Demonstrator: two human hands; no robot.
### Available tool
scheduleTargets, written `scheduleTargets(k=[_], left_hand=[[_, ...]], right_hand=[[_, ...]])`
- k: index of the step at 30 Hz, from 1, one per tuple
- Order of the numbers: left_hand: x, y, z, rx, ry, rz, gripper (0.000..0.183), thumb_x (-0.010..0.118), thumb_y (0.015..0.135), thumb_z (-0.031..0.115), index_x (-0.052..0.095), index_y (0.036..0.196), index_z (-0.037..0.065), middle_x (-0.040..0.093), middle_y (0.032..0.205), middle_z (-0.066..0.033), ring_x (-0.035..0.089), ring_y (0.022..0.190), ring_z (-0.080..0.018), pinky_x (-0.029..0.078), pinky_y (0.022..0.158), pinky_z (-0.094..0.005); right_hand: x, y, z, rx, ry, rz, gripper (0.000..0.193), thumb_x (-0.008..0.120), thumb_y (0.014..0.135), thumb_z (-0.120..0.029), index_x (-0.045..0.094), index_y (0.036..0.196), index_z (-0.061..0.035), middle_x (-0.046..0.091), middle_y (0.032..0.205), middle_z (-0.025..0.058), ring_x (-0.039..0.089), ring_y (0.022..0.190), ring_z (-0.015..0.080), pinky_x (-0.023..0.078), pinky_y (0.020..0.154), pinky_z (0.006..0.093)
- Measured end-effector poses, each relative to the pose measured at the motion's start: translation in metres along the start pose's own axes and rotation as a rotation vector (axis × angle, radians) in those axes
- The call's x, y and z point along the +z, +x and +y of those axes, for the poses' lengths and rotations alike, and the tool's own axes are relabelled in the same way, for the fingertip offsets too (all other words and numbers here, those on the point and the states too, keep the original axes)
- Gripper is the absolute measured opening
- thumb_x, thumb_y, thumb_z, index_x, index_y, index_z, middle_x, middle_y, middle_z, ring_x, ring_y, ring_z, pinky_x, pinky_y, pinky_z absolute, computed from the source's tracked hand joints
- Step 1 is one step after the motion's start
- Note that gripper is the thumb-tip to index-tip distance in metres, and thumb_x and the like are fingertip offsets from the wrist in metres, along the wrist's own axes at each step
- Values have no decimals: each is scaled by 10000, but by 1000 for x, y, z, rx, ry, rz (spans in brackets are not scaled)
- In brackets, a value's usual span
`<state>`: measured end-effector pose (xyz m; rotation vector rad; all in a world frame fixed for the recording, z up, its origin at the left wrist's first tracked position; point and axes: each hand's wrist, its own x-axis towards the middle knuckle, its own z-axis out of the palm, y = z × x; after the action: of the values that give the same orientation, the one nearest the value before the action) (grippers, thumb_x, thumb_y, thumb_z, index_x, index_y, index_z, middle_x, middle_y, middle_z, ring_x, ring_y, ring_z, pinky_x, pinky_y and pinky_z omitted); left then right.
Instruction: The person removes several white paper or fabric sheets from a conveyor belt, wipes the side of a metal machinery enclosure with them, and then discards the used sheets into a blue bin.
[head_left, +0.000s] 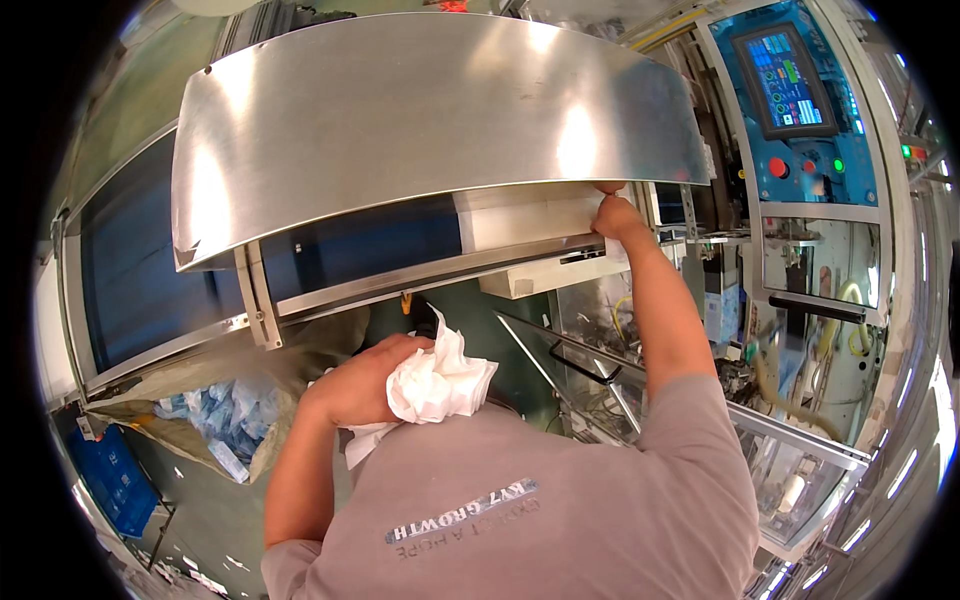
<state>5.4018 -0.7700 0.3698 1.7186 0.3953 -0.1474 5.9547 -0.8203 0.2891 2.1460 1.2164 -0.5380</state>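
Observation:
My left hand (362,388) is closed round a wad of crumpled white tissue (442,384), held close to my grey shirt. Some of the same white material hangs below the wrist. On the other side, my right arm stretches forward to the edge of a curved metal cover (420,110). There my right hand (618,218) has its fingers curled in, with the tips partly hidden under the cover. A small white piece (614,252) shows just below that hand; whether the fingers grip it is unclear. Beside the hand lies a white surface (525,218) on the dark blue conveyor belt (370,245).
A metal rail (430,275) runs along the belt's near side. To the lower left, a large sack (275,430) holds blue and white packets, beside a blue crate (115,480). At right stand a blue control panel (800,110) and a clear-sided machine guard (790,480).

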Motion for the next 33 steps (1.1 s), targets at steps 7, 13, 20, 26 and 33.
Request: scheduleTargets(k=[7, 13, 20, 26, 33], left_hand=[[-1, -9, 4, -15, -1, 59, 896, 943, 691, 236, 540, 1483, 125, 591, 1391, -142, 598, 1289, -367, 507, 1081, -419], [5, 3, 1, 4, -3, 14, 886, 944, 687, 232, 549, 1471, 116, 597, 1392, -143, 611, 1274, -370, 516, 1061, -419], [13, 4, 0, -24, -33, 65, 891, 952, 685, 250, 550, 1464, 96, 600, 1394, -149, 608, 1283, -366, 505, 1088, -411], [19, 4, 5, -28, -26, 50, 920, 976, 665, 251, 549, 1464, 94, 602, 1387, -164, 617, 1264, -376, 495, 1098, -401], [30, 21, 5, -110, 8, -55, 894, 944, 700, 255, 535, 1478, 90, 589, 1356, -137, 605, 1279, -346, 513, 1072, -415]], right_hand=[[13, -11, 70, 69, 295, 202, 344, 683, 829, -240, 796, 1038, 9, 753, 1086, 275, 719, 1093, 416, 581, 984, 470], [65, 31, 109, 219, 140, 337, 362, 754, 826, -337, 814, 979, -14, 776, 1034, 229, 732, 993, 429, 586, 951, 476], [27, -7, 143, 374, 513, 705, 249, 730, 855, -271, 820, 993, -84, 778, 1035, 225, 751, 994, 413, 607, 908, 472], [44, -1, 163, 261, 327, 435, 261, 773, 860, -323, 834, 1041, -145, 784, 1073, 174, 738, 1075, 370, 583, 983, 441], [98, 102, 231, 24, -104, 122, 339, 549, 960, -284, 821, 1016, -90, 770, 1107, 190, 731, 1058, 377, 575, 958, 485]])
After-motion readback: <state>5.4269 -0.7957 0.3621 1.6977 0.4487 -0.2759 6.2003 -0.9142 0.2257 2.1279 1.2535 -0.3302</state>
